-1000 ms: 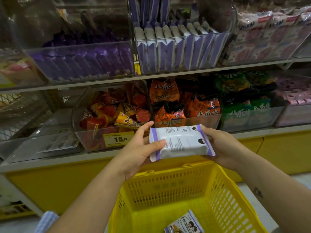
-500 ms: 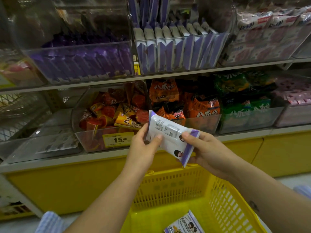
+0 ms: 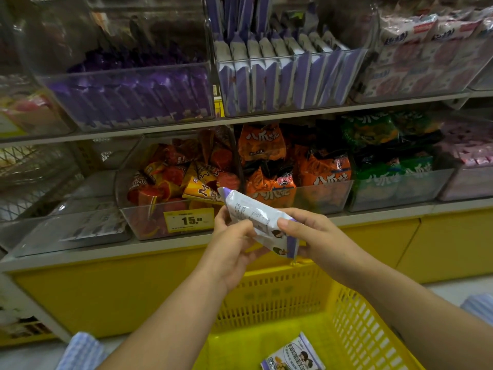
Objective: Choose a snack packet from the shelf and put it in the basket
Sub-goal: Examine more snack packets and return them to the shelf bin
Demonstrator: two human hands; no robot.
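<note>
Wire rack (image 3: 32, 169): far left, at the lower shelf level, blurred.
Flat clear tray (image 3: 80, 225): just right of the rack on the lower shelf; contents too blurred to tell.
Dark purple packets (image 3: 133, 94): upright in a row, in a clear bin on the upper shelf.
Cone snacks (image 3: 181, 182): red and orange, heaped in a clear bin on the lower shelf.
Price tag (image 3: 190, 220): yellow, marked 15, on the front of the cone bin.
Left hand (image 3: 232, 249): grips the packet's near left edge, thumb on the printed face, fingers behind.
Snack packet (image 3: 256, 214): white with purple ends, held in the air between both hands, tilted, one end up toward the cone bin, the other down to the right; in front of the lower shelf, above the basket's far rim.
Basket (image 3: 280, 297): yellow, slatted, below the hands.
White-and-purple packets (image 3: 288, 76): upright in a clear bin on the upper shelf.
Second packet (image 3: 293, 355): flat on the basket floor, cartoon figures on it.
Right hand (image 3: 317, 233): pinches the packet's lower purple end, thumb on top, fingers underneath.
Orange bags (image 3: 322, 180): piled in a bin beside the cone snacks.
Green bags (image 3: 394, 166): in the next bin to the right.
Pink-and-white packets (image 3: 426, 54): in the upper right bin.
</note>
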